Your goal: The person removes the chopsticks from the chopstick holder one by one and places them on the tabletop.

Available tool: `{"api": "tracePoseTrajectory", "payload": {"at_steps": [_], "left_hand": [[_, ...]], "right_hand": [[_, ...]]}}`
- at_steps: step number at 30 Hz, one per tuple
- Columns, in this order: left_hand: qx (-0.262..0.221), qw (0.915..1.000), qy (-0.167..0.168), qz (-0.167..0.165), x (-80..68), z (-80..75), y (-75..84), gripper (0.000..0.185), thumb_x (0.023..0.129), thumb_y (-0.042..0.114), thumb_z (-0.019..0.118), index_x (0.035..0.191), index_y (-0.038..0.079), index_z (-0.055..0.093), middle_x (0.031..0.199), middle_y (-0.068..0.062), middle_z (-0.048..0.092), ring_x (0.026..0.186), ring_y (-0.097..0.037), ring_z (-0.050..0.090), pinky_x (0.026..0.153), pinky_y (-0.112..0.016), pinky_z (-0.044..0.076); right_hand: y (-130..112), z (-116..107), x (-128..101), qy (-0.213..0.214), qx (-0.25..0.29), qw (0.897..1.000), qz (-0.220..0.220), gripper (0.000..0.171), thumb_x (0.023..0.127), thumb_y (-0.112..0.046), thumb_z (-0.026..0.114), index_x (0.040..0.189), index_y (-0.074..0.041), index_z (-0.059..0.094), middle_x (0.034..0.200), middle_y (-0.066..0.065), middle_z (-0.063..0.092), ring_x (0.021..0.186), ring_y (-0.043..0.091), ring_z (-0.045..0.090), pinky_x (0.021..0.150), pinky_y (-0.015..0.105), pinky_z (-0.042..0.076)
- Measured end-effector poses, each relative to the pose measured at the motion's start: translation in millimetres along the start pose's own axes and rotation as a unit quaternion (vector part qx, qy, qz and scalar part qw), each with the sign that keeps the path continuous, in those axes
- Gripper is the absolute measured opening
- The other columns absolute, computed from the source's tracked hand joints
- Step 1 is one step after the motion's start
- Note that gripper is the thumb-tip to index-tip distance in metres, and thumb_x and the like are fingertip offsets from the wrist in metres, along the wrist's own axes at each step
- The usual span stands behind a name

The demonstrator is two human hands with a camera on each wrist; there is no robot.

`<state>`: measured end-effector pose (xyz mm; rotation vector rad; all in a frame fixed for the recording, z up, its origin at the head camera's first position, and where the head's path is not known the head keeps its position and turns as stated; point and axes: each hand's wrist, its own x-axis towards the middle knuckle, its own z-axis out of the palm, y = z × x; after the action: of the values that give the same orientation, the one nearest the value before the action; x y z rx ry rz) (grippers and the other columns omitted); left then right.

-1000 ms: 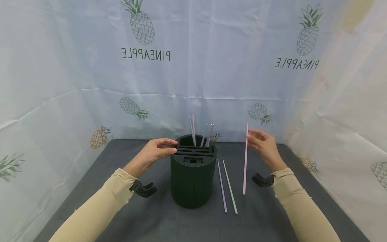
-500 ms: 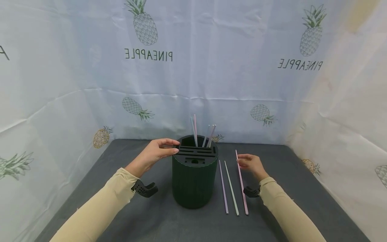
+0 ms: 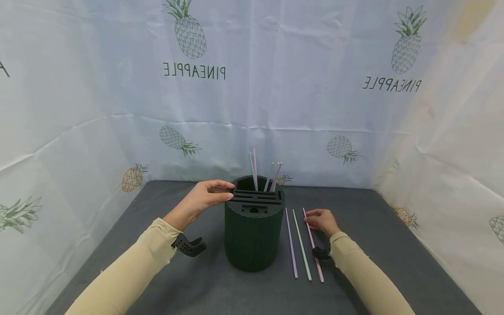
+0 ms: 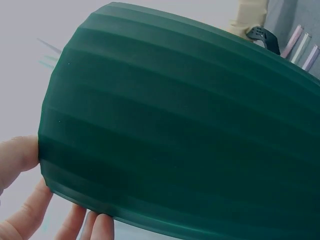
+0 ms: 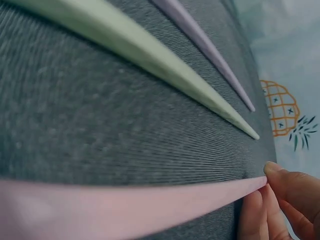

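A dark green ribbed knife block [image 3: 252, 240] with a black slotted top stands upright on the grey table. My left hand [image 3: 201, 199] holds its left rim, thumb and fingertips against the edge; in the left wrist view the fingers [image 4: 32, 207] touch the rim. On the right, my right hand [image 3: 323, 221] pinches the far, thin end of a pink chopstick [image 5: 125, 207] between thumb and fingers. That chopstick lies low over the table, beside a pale green chopstick [image 3: 301, 245] and a purple chopstick [image 3: 291, 245], all roughly side by side.
Several chopsticks [image 3: 255, 164] in pink, blue and other pale colours stand in the block's rear compartment. A white pineapple-print curtain [image 3: 275, 87] hangs behind and at both sides of the grey table [image 3: 189, 284].
My right hand has lowered the pink chopstick from upright in the air to the table, then shifted left with it beside the green one. My left hand stays on the block.
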<state>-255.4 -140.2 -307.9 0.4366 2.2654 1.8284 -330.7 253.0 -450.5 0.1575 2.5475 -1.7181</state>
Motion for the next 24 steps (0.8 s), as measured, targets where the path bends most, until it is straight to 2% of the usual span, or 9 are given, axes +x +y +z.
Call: {"api": "tracePoseTrajectory", "payload": {"at_steps": [10,17,24], "left_hand": [[-0.001,1.0,0.001,0.0,0.9,-0.9,-1.3,0.048,0.091,0.023,0.07,0.132,0.004,0.056,0.135,-0.016,0.054,0.125,-0.028,0.052,0.11,-0.048,0.04],[0.001,1.0,0.002,-0.003,0.2,-1.1,-0.6,0.047,0.091,0.023,0.07,0.132,0.005,0.056,0.135,-0.016,0.054,0.125,-0.028,0.053,0.109,-0.047,0.041],[0.0,1.0,0.002,0.0,0.8,-0.4,-0.4,0.046,0.091,0.021,0.069,0.132,0.004,0.057,0.137,-0.016,0.054,0.126,-0.029,0.052,0.109,-0.046,0.042]], "right_hand": [[-2.2,6.6,0.5,0.013,-0.022,1.0,0.009,0.033,0.081,0.001,0.073,0.111,0.014,0.064,0.098,0.021,0.067,0.068,0.011,0.063,0.065,0.029,0.06],[-2.1,8.6,2.6,0.017,-0.027,0.999,0.017,0.032,0.079,0.004,0.074,0.108,0.013,0.064,0.092,0.017,0.068,0.066,0.01,0.062,0.063,0.027,0.06],[-4.6,9.1,-1.8,0.015,-0.06,0.998,0.002,0.03,0.081,0.003,0.074,0.107,0.014,0.065,0.095,0.022,0.067,0.067,0.012,0.065,0.064,0.029,0.06]]}}
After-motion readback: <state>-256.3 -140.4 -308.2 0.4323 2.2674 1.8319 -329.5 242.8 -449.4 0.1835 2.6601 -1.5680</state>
